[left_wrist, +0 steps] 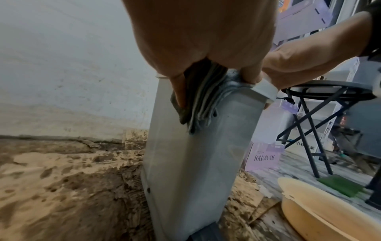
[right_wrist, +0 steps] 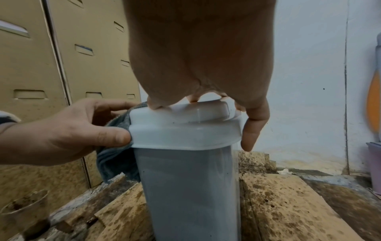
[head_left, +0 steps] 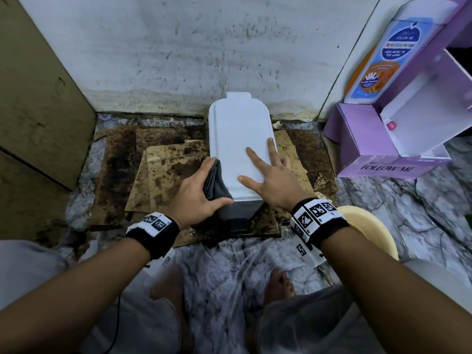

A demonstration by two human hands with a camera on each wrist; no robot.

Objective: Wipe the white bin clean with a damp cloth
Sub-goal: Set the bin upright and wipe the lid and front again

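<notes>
One tall white plastic bin stood on stained cardboard sheets (several, overlapping). The left hand gripped one folded grey cloth against its side; the right hand lay flat, fingers spread, on its lid.

Marble floor: stained cardboard sheets under white bin; yellow basin, purple box.

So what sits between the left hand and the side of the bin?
A folded grey cloth. The left hand presses it against the side of the white bin, just under the lid; clearest in the left wrist view.
</notes>
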